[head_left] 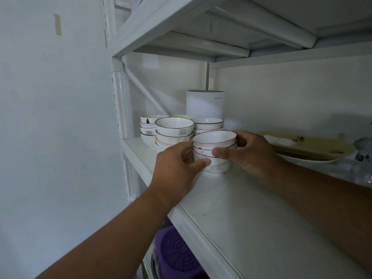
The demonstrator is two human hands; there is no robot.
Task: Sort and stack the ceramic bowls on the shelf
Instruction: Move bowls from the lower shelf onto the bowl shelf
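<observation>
Two forearms reach into view from the bottom edge, both bare as far as they show, with no sleeve or cuff on either. The left hand (177, 164) and the right hand (251, 156) wear no gloves. No ring, watch or band can be made out on the fingers or wrists, and the nails look short and plain.

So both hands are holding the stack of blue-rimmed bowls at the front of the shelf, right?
Not quite: the head view shows the stack of bowls held by the left hand and the right hand has red rims, not blue. It does stand at the front of the shelf; the dark-rimmed bowls stand behind it.
</observation>
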